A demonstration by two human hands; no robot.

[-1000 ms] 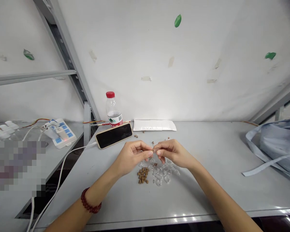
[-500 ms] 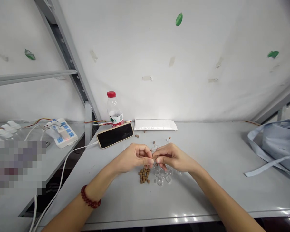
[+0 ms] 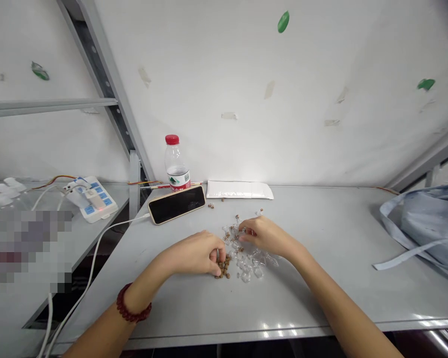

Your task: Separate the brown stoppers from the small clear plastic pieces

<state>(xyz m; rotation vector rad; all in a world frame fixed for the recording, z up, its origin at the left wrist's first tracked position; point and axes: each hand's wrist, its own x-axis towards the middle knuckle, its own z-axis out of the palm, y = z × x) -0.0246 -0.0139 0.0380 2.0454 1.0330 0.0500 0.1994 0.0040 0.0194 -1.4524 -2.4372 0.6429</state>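
We have left hand (image 3: 201,252) curled at brown pieces (image 3: 224,271), right hand (image 3: 268,235) bent by clear plastic pieces (image 3: 247,269), can't tell if either pinches anything.

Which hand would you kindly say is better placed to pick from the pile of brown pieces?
Probably the left hand: it is at the edge of the brown pile, whereas the right hand is farther off, by the clear pieces.

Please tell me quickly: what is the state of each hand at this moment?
Left hand: fingers curled at the brown pieces; cannot tell if holding one.
Right hand: fingers curled by the clear pieces; cannot tell if holding anything.
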